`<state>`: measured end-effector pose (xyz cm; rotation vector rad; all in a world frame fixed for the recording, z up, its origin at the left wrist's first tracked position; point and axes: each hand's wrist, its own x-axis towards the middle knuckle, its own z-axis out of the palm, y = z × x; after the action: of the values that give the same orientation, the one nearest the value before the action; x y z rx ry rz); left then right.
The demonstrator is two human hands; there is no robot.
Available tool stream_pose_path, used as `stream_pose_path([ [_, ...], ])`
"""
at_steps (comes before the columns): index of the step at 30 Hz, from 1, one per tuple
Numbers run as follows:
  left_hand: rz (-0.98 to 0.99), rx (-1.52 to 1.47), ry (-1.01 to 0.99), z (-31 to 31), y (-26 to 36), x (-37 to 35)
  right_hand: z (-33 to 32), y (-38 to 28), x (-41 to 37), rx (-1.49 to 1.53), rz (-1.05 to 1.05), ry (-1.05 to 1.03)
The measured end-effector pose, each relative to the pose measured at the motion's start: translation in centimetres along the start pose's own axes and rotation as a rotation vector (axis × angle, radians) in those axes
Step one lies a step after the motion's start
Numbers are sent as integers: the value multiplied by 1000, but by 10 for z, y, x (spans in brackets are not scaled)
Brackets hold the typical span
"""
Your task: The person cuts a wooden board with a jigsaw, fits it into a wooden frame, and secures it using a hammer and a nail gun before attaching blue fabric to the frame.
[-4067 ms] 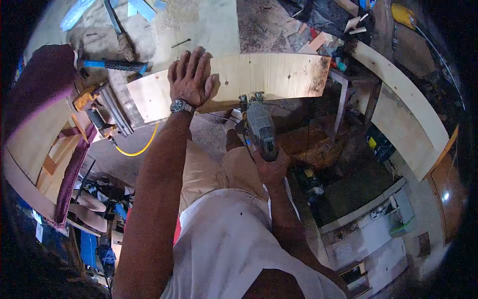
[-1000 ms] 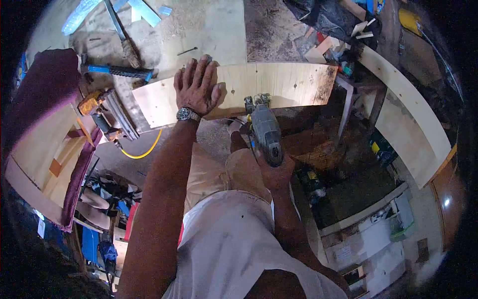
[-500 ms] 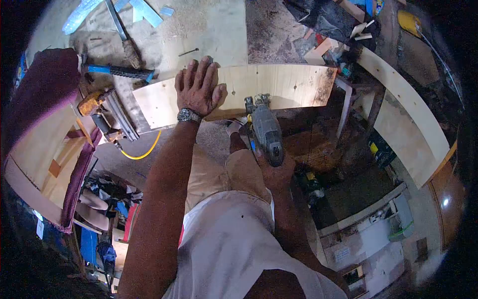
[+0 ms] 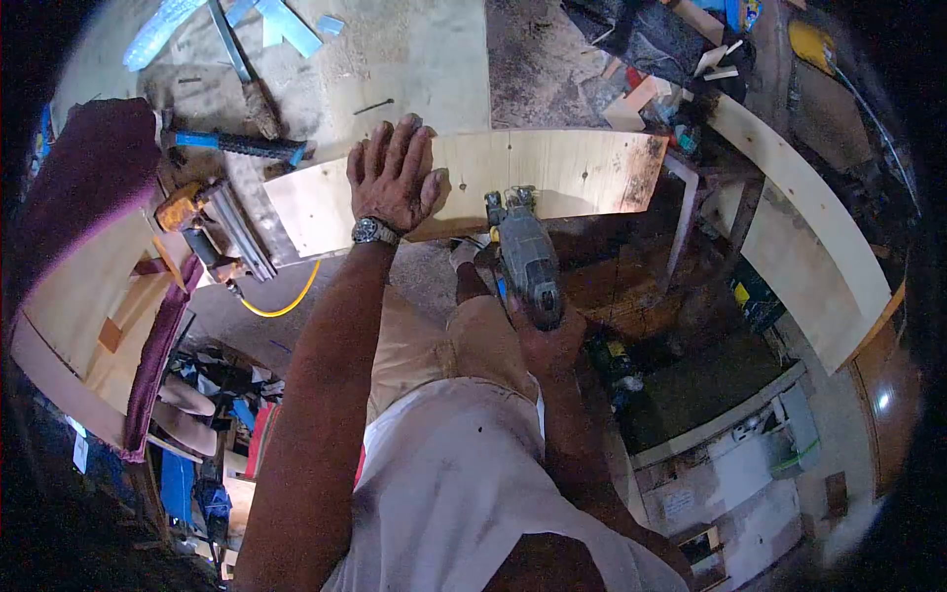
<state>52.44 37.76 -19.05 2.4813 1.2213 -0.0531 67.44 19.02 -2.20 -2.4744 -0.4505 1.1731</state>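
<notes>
The right hand [image 4: 554, 343] holds the jigsaw [image 4: 530, 259] at the near edge of the curved board [image 4: 572, 176].
Left of it, the left hand [image 4: 395, 192] lies flat on this board, fingers slightly spread, same as before.

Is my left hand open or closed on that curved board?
Open: the left hand lies on the curved board, fingers extended and thumb out to the side.

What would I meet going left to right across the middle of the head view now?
Purple fabric → nail gun with a yellow hose → left hand flat on a board → jigsaw → large curved panel.
</notes>
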Motion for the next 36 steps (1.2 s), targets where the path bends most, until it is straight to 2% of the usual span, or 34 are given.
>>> stream_pose_path([
  [6,0,16,-19,0,-1,1,0,-3,1,130,56,-25],
  [10,1,0,-5,-1,0,1,1,-5,0,-79,-132,91],
  [14,2,8,9,-1,1,1,3,-2,-1,-70,-99,105],
  [21,-7,10,0,-4,2,2,1,1,4,-105,-165,81],
  [24,-4,7,5,-3,1,2,1,6,6,46,-85,8],
  [30,-11,-17,13,0,0,0,2,1,7,55,-113,55],
  [36,-9,-25,11,0,-1,0,0,6,6,95,32,-68],
])
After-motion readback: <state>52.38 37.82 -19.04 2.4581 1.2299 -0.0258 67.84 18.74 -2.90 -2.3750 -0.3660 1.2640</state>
